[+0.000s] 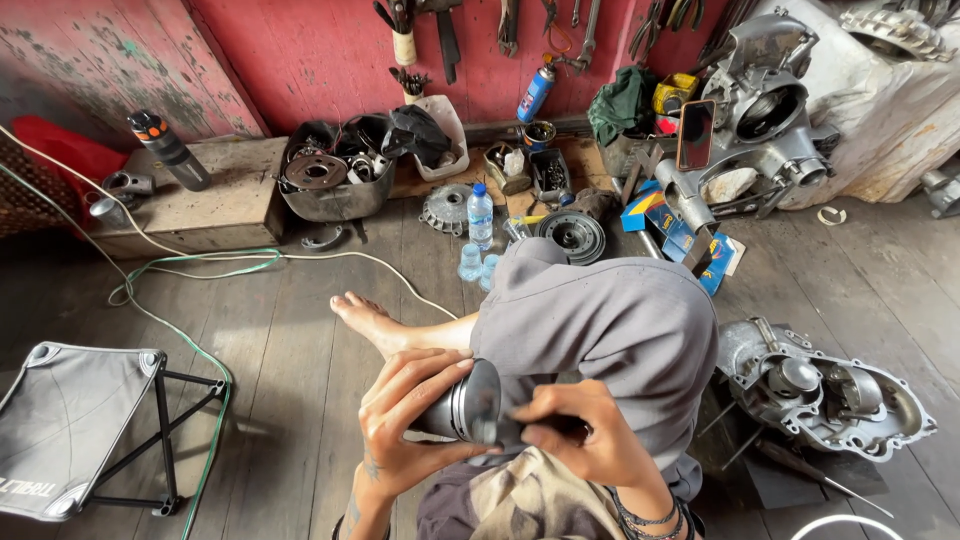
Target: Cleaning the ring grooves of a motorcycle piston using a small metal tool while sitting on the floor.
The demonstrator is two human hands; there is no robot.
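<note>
My left hand (405, 420) wraps around a dark metal piston (465, 405), a short grooved cylinder held over my lap. My right hand (580, 440) is closed on something small and dark pressed against the piston's side; what it is stays hidden by the fingers. I sit cross-legged in grey trousers (610, 320), with a bare foot (365, 320) stretched out onto the wooden floor. A patterned cloth (540, 500) lies on my lap under the hands.
An open engine case half (820, 390) lies on the floor at right; a larger engine block (765, 110) stands at back right. A metal tub of parts (335, 175), water bottle (480, 215), folding stool (80, 430), green cable (190, 350) and wall-hung tools (510, 25) surround me.
</note>
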